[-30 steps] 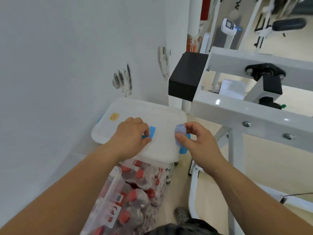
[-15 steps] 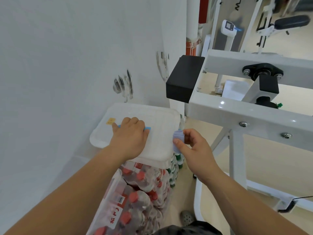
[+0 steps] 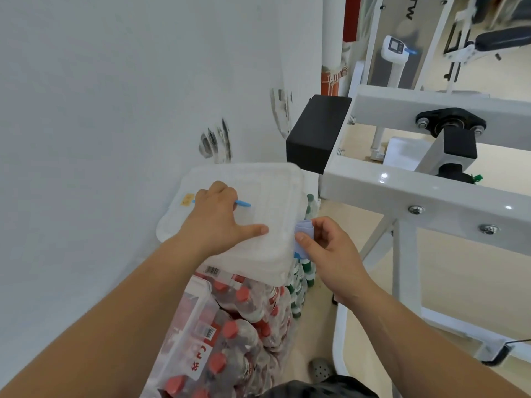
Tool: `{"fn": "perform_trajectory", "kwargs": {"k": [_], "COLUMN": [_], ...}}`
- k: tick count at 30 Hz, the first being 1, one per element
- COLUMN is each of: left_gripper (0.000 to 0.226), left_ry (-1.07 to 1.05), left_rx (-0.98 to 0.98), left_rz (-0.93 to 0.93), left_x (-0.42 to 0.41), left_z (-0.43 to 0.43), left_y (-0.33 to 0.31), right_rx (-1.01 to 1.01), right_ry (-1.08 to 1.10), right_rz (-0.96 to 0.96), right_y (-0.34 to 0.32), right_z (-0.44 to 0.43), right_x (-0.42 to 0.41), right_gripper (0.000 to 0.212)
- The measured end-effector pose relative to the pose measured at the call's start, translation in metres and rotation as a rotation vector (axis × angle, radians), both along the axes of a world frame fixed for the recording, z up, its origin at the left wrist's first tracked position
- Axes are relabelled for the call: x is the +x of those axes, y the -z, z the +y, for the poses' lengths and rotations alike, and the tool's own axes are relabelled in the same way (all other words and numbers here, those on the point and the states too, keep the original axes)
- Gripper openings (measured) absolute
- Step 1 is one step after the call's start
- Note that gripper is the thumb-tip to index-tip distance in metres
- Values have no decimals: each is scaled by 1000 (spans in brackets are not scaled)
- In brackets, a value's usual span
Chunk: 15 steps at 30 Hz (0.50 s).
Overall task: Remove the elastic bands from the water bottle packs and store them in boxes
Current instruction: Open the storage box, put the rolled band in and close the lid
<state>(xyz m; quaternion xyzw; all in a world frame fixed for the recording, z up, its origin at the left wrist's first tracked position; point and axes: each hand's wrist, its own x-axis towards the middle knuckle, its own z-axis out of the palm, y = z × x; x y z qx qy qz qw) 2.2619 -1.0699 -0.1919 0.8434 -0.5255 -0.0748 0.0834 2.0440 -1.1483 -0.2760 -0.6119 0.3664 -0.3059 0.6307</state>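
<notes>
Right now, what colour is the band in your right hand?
Pale blue band; head view.

White metal frame (image 3: 431, 193) beside scuffed wall (image 3: 115, 110); black block (image 3: 316, 133) on its end

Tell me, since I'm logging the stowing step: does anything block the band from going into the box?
Yes: the box's white lid appears to lie across the opening, under the left hand. The right hand pinches the blue band at the lid's right edge, outside.
</notes>
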Motion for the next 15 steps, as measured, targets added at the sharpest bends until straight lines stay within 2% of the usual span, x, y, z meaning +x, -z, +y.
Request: {"fn": "perform_trajectory", "kwargs": {"k": [6, 11, 15], "left_gripper": [68, 69, 75], "left_ry": [-22, -28, -108], "left_rx": [-90, -228, -292], "left_rz": [-116, -221, -329], "left_x": [1, -11, -22], "left_z": [3, 16, 34], "left_y": [-37, -69, -96], "right_rx": [-4, -105, -98], "right_ry": [-2, 143, 139], "right_rz": [-43, -30, -240], "right_y": [-11, -37, -76], "right_z": [3, 6, 13], "right_x": [3, 7, 10], "right_gripper": [7, 4, 8]}}
